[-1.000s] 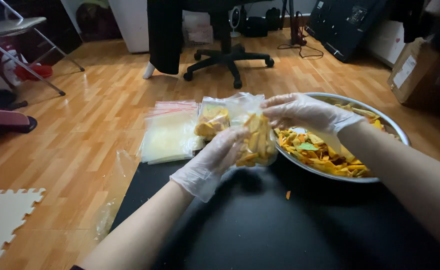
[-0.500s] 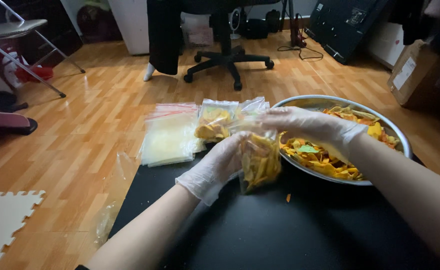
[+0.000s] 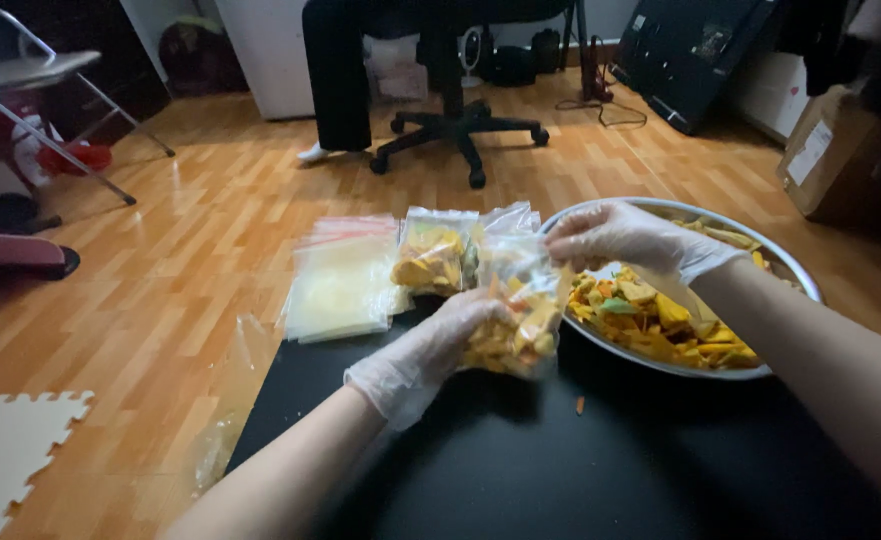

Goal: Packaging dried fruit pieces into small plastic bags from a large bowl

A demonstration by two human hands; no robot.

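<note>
Clear plastic is all that holds the chips: your left hand (image 3: 430,345) cups the filled bag (image 3: 515,320) from below, fingers curled under it, while your right hand (image 3: 615,235) pinches its open mouth above the steel bowl (image 3: 795,275). Tilt it and pieces could spill onto the black tabletop (image 3: 560,460) — one crumb (image 3: 580,405) lies there. At its far-left corner sit another filled bag (image 3: 430,255) and red-striped empty bags (image 3: 340,280).

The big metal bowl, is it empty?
No, the metal bowl holds a heap of yellow and orange dried fruit chips beside the gloved right hand.
</note>
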